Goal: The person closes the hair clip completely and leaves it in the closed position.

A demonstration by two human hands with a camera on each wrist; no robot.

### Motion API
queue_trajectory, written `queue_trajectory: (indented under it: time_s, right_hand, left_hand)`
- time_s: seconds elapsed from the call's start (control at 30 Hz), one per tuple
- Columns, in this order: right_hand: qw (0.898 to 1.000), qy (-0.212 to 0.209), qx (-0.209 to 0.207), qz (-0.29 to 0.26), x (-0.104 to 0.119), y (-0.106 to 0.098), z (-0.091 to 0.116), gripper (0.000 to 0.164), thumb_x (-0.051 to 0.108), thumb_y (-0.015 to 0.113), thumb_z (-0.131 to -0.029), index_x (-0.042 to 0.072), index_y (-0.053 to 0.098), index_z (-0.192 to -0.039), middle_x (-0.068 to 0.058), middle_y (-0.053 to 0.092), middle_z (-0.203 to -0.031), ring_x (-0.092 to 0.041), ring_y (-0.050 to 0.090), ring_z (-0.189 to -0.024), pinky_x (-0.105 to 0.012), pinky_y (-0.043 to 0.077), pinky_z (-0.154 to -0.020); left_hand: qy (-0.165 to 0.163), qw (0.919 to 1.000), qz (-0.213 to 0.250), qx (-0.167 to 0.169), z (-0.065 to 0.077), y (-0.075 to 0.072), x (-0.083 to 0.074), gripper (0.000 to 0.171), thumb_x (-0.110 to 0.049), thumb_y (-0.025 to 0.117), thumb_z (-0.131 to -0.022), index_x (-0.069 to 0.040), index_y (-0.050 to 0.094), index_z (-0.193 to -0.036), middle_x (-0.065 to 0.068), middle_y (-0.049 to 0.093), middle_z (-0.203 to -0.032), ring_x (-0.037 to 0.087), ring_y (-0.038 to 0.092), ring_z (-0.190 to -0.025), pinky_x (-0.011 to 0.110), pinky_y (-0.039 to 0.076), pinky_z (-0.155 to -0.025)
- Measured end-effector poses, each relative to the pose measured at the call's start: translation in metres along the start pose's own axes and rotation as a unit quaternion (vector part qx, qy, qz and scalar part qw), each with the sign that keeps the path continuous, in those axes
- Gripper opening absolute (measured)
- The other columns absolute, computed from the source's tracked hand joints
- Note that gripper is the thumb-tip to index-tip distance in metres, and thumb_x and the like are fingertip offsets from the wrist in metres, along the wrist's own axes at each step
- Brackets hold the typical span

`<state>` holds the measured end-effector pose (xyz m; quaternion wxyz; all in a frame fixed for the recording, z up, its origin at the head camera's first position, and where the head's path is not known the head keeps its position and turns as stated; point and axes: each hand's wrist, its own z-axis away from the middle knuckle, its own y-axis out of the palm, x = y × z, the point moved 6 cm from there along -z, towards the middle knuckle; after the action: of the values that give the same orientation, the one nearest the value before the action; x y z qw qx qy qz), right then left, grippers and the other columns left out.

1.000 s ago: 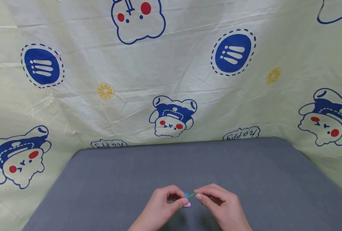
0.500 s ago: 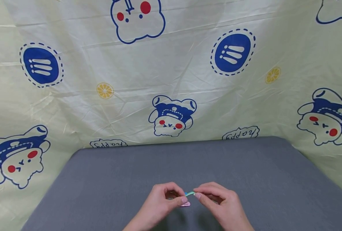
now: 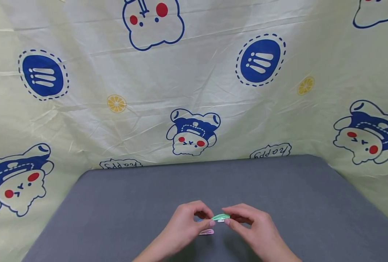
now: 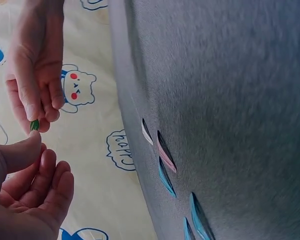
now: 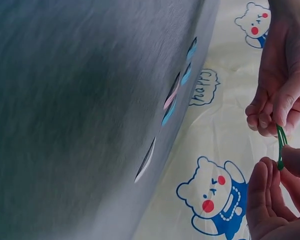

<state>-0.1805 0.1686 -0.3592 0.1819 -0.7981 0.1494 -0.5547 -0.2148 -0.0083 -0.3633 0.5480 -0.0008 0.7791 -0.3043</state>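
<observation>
Between my two hands, above the table, is a green snap hair clip (image 3: pixel 220 217). My left hand (image 3: pixel 189 222) pinches one end of it with thumb and index finger. At the other end, the thumb and fingers of my right hand (image 3: pixel 254 222) pinch it. The right wrist view shows the slotted green clip (image 5: pixel 282 146) stretching from one hand to the other. Most of the clip is covered by fingertips in the left wrist view. A pink hair clip (image 3: pixel 207 232) lies on the table below my left thumb.
Several more hair clips lie loose on the grey table (image 3: pixel 131 196): a white clip (image 5: pixel 146 160), a blue clip (image 4: pixel 166 179) beside the pink one, and another blue clip (image 4: pixel 199 217) farther along. A patterned cloth (image 3: pixel 148 80) hangs behind the table.
The green clip has turned so that its slotted face shows, and more of its length is visible. My hands have risen slightly and stand a little farther apart. The head view has shifted slightly.
</observation>
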Motion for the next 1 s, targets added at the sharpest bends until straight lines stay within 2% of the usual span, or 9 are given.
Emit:
queue_trajectory:
  time_s: [0.13, 0.33, 0.57, 0.63, 0.87, 1.0]
  right_hand:
    - [0.999, -0.029, 0.032, 0.027, -0.002, -0.003, -0.005, 0.018, 0.02, 0.076, -0.087, 0.024, 0.074, -0.104, 0.013, 0.068, -0.097, -0.007, 0.065, -0.084, -0.028, 0.055, -0.076]
    - [0.995, -0.039, 0.067, 0.058, -0.008, -0.008, -0.011, 0.017, 0.013, 0.076, -0.086, 0.022, 0.075, -0.1, 0.014, 0.067, -0.095, -0.005, 0.064, -0.085, -0.027, 0.055, -0.076]
    - [0.991, -0.069, 0.097, 0.067, -0.014, -0.01, -0.011, 0.013, 0.017, 0.074, -0.089, 0.02, 0.073, -0.101, 0.01, 0.067, -0.096, -0.005, 0.064, -0.084, -0.027, 0.055, -0.073]
    - [0.99, -0.073, 0.103, 0.069, -0.017, -0.011, -0.011, 0.013, 0.017, 0.074, -0.089, 0.02, 0.073, -0.101, 0.01, 0.068, -0.095, -0.005, 0.064, -0.083, -0.028, 0.054, -0.073]
    - [0.988, -0.064, 0.123, 0.073, -0.027, -0.01, -0.013, 0.012, 0.016, 0.075, -0.088, 0.018, 0.074, -0.1, 0.009, 0.068, -0.093, -0.004, 0.062, -0.08, -0.027, 0.054, -0.072]
    - [0.987, -0.039, 0.137, 0.072, -0.035, -0.01, -0.016, 0.011, 0.018, 0.075, -0.088, 0.018, 0.074, -0.099, 0.007, 0.068, -0.091, -0.005, 0.061, -0.079, -0.027, 0.053, -0.071]
  left_hand:
    - [0.012, 0.9994, -0.024, 0.021, -0.008, 0.003, -0.001, 0.006, -0.012, 0.077, -0.086, -0.016, 0.073, -0.087, -0.015, 0.062, -0.083, 0.003, 0.059, -0.082, 0.027, 0.05, -0.078]
    - [0.025, 0.9973, -0.044, 0.053, -0.016, 0.009, 0.0, 0.008, -0.007, 0.073, -0.088, -0.015, 0.073, -0.088, -0.016, 0.061, -0.083, 0.001, 0.057, -0.082, 0.026, 0.051, -0.078]
    - [0.011, 0.9975, -0.01, 0.069, -0.019, 0.02, 0.007, 0.011, -0.002, 0.074, -0.085, -0.011, 0.069, -0.082, -0.013, 0.058, -0.08, 0.0, 0.056, -0.078, 0.019, 0.053, -0.059]
    - [0.009, 0.9974, -0.011, 0.071, -0.021, 0.022, 0.009, 0.012, -0.002, 0.075, -0.085, -0.012, 0.069, -0.081, -0.012, 0.058, -0.078, 0.0, 0.056, -0.075, 0.019, 0.053, -0.058]
    - [-0.002, 0.996, -0.005, 0.089, -0.025, 0.027, 0.017, 0.013, -0.004, 0.077, -0.083, -0.012, 0.068, -0.077, -0.01, 0.058, -0.067, 0.006, 0.059, -0.056, 0.021, 0.051, -0.054]
    - [-0.005, 0.9961, -0.007, 0.088, -0.026, 0.032, 0.021, 0.014, -0.003, 0.078, -0.082, -0.011, 0.068, -0.077, -0.009, 0.06, -0.065, 0.006, 0.058, -0.054, 0.02, 0.049, -0.053]
